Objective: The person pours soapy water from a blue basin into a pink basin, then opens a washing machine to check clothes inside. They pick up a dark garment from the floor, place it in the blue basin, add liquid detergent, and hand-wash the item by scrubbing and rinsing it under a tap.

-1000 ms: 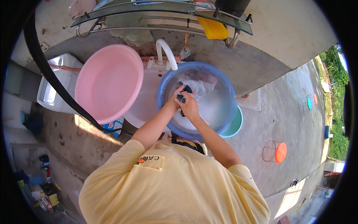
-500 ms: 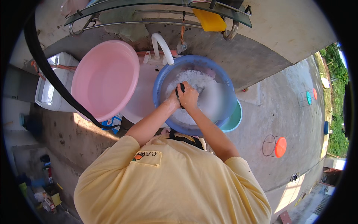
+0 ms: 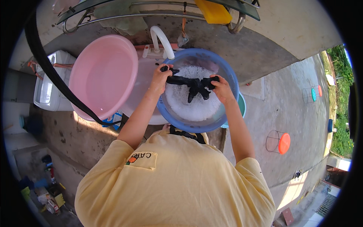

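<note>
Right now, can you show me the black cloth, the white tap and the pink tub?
Black cloth [image 3: 194, 84], head view: its bunched middle.
White tap [image 3: 164, 40], head view: its curved spout.
Pink tub [image 3: 127, 71], head view: its inside wall.

At left, a pink basin [image 3: 104, 72] is just beside a white bin [image 3: 47, 90]. A pale cloth [image 3: 123, 20] and something flat and yellow [image 3: 212, 12] are at the metal rail [image 3: 166, 15] above. At right, a red-topped stool [image 3: 284, 143] stands on the concrete floor [image 3: 249, 125], with green plants [image 3: 342, 109] beyond.
</note>
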{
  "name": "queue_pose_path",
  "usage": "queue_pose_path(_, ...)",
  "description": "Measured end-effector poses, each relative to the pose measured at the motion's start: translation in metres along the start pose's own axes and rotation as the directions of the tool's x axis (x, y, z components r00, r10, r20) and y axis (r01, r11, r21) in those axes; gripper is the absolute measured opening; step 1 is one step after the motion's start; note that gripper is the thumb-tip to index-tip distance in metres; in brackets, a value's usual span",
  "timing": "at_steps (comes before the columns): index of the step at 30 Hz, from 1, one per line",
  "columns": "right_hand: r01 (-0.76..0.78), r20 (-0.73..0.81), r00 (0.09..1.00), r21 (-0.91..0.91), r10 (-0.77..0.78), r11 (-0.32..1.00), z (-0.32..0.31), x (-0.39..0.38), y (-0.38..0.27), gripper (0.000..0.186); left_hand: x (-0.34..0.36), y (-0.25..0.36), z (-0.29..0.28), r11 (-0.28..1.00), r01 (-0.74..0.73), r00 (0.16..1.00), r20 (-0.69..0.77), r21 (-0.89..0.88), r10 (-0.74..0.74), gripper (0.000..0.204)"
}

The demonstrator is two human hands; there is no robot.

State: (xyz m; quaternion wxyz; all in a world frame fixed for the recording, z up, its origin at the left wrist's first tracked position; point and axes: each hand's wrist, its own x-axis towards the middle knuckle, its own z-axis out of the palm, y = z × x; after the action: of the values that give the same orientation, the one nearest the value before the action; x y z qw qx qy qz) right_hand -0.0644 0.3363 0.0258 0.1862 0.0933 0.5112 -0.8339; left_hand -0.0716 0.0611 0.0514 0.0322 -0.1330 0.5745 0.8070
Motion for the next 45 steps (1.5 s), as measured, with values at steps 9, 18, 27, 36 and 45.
queue_pose_path(9,-0.092,0.029,0.996,0.269,0.087,0.959,0.026,-0.024,-0.024,0.023,-0.009,0.003,0.010,0.967,0.244,0.936,0.281,-0.077,-0.214,0.035)
queue_pose_path(18,0.153,0.018,0.988,-0.321,-0.156,0.935,0.055,-0.027,-0.021,0.021,-0.018,-0.017,0.018,0.934,0.127,0.930,0.286,0.333,-0.229,0.023)
queue_pose_path(27,0.175,-0.095,0.981,0.024,-0.172,0.984,0.039,-0.022,-0.013,0.017,-0.024,-0.001,0.017,0.951,0.299,0.936,0.167,0.080,-0.308,0.020)
queue_pose_path(36,0.287,-0.060,0.957,0.035,-0.284,0.957,0.042,-0.028,-0.030,0.014,-0.020,-0.010,0.014,0.923,0.355,0.903,0.308,-0.148,-0.298,0.036)
queue_pose_path(45,0.249,-0.093,0.968,0.442,-0.232,0.862,0.038,-0.034,-0.041,0.011,-0.020,-0.015,0.011,0.847,0.345,0.853,0.511,-0.405,-0.103,0.049)
